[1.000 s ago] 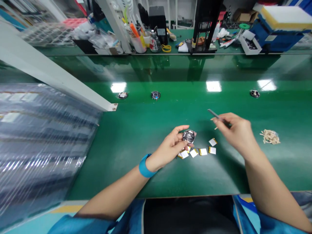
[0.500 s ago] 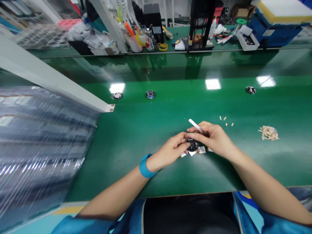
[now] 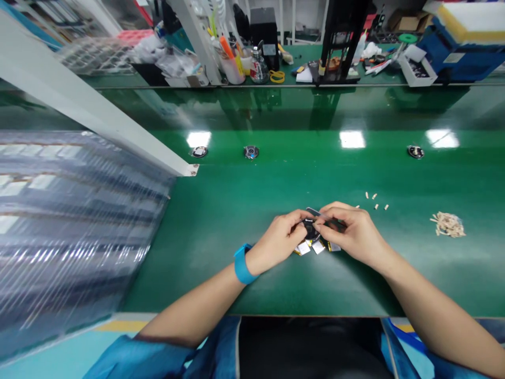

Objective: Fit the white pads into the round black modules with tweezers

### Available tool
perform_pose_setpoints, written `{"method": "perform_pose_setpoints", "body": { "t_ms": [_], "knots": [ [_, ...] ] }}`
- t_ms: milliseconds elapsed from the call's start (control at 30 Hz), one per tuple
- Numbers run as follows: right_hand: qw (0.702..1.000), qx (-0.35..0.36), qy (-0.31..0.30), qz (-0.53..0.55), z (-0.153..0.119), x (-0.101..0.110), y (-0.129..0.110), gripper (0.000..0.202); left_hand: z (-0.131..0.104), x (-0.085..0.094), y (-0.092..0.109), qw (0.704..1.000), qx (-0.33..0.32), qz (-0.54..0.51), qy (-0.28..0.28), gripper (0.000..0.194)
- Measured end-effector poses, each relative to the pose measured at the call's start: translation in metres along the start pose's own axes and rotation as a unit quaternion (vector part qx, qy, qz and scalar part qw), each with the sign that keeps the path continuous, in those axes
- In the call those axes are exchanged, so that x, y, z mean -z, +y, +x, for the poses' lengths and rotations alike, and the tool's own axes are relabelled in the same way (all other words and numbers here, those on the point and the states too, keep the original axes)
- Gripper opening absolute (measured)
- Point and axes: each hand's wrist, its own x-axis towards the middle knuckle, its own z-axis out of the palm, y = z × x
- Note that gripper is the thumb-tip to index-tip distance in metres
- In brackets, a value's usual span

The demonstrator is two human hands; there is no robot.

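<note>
while both meet over the table (image 3: 236, 210) | left hand (image 3: 282, 239) pinches round part (image 3: 310, 229) | right hand (image 3: 351, 231) grips tweezers (image 3: 315, 212)

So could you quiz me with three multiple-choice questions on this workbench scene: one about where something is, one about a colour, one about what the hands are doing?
1. Where does the heap of small tan bits lie?
A. on the green bench, off to the person's right
B. inside the blue bin
C. under the left wrist

2. What colour is the wristband on the left arm?
A. red
B. blue
C. yellow

3. What is the state of the small round part?
A. lying alone on the bench
B. held between both hands
C. resting on the far shelf

Answers: 1 A, the heap sits on the green bench right of the right hand. 2 B, the band shows bright blue. 3 B, the left hand and right hand meet around it above the small white pieces.
</note>
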Motion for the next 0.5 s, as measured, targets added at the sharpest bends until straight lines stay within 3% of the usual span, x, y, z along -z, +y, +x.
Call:
{"method": "perform_pose_setpoints", "body": {
  "t_ms": [200,333,500],
  "knots": [
    [1.000,0.013,-0.007,-0.006,0.0014,0.0002,-0.0004,0.010,0.0024,0.0016,0.0004,0.995,0.032,-0.092,0.000,0.033],
    [1.000,0.015,-0.011,0.003,0.0026,-0.0002,0.0005,0.009,0.0035,0.0030,0.0036,0.984,0.047,-0.173,0.000,0.024],
    [1.000,0.008,-0.013,0.009,0.0027,-0.0001,0.0018,0.009,0.0035,0.0034,0.0064,0.979,0.061,-0.196,0.004,0.020]
  ]
}}
